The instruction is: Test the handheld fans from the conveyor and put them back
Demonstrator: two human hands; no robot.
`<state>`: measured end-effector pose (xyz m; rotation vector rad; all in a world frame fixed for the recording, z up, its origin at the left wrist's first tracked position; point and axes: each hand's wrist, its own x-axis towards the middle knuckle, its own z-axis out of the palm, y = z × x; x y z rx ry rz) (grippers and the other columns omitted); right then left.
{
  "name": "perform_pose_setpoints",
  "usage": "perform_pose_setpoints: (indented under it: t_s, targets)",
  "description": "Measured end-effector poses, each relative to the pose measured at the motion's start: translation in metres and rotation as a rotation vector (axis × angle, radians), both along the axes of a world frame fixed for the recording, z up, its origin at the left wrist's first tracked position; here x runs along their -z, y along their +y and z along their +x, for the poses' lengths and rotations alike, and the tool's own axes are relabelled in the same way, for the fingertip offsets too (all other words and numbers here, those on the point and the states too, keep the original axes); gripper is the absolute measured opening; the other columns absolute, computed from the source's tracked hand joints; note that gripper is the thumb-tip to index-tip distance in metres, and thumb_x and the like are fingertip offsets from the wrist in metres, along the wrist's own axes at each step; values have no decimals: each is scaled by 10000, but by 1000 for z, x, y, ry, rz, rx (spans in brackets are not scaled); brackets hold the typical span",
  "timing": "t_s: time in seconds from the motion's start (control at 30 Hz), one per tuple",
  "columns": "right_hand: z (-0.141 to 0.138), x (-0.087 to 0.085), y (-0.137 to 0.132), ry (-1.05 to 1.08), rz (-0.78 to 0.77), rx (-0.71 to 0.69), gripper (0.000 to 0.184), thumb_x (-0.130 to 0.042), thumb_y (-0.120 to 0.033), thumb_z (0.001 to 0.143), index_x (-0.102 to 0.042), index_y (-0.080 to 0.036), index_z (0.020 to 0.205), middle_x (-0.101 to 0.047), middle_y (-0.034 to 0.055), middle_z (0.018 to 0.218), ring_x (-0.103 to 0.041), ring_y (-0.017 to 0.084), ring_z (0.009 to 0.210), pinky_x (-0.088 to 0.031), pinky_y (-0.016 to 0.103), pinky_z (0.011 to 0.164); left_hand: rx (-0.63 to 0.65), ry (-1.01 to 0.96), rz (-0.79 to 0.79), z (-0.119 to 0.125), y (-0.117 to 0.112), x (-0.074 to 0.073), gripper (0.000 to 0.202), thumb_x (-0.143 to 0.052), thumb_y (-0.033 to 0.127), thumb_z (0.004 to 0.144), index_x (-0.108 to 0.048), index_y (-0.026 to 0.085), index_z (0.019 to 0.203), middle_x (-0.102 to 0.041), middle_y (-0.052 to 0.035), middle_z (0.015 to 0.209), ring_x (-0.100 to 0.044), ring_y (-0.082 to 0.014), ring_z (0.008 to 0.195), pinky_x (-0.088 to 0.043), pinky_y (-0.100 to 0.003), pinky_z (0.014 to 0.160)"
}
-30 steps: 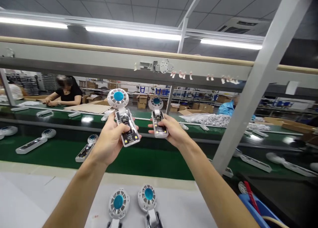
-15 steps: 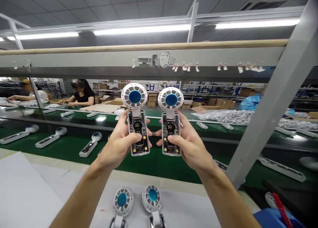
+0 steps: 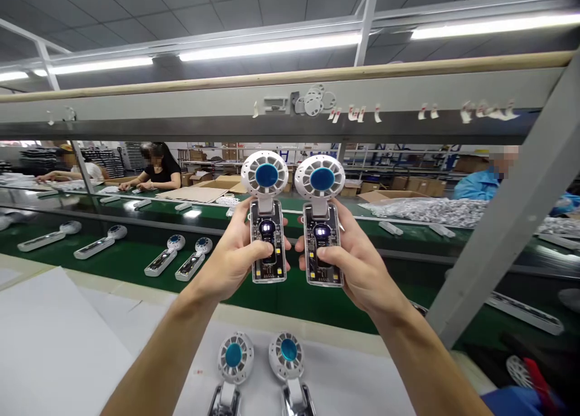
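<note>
Hands (image 3: 230, 256) hold 2 fans (image 3: 267, 222) (upright).

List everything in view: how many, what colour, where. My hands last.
Held fans: two, white, blue and black, one per hand
Table fans: two, white and blue, bottom middle
Belt fans: at least five, white, left; more right, partly hidden
Belt: count unclear, green, beyond table
Table: one, white, bottom
Paper sheet: one, white, bottom left
Co-workers: three, tops white, black, blue, beyond belt
Boxes: several, brown, background
Bagged parts: one heap, whitish, right background
Light tubes: at least four, white, overhead
Beam: one, grey, overhead
Tape strips: several, white, on the beam
Post: one, grey, right
Container: one, blue, bottom right, blurred
Left hand: one, bare, gripping left fan
Right hand: one, bare, gripping right fan
</note>
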<state>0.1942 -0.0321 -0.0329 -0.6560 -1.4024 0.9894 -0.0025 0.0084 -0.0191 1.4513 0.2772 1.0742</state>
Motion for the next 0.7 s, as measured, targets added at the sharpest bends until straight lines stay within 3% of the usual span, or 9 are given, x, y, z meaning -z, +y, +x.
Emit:
perform_pose_setpoints:
  t_s: [0.23,0.37,0.6,0.7]
  targets:
    - [-3,-4,-4,14,-17,-13,851,-647,-132,772,-269,-259,1524,-719,42,1040,-705,176,776,-606,298,651,37,-17,-4,-2,0,0,770,-674,99,763,-242,205,1391,-713,-40,929,-740,-218,711,-612,-329,649]
    - [-2,-10,-11,-14,-5,75,900,-652,-71,673,-326,-229,1497,-739,7,927,-695,163,656,-557,259,540,-44,-39,14,-2,1,-1,677,-661,65,670,-346,202,1253,-686,-2,917,-722,-182,639,-603,-282,572]
    - [2,-15,-7,-89,111,279,524,-543,-85,686,-615,-170,1199,-740,29,843,-690,174,555,-503,283,462,-290,-12,109,5,11,2,417,-573,48,774,-498,172,1165,-670,-18,1027,-748,-228,935,-632,-318,681]
    - [2,-14,-6,-95,131,319,496,-540,-92,662,-649,-173,1139,-726,31,850,-684,179,536,-504,287,427,-290,-25,96,6,11,2,380,-562,21,784,-519,175,1128,-674,1,1026,-748,-236,957,-636,-322,671]
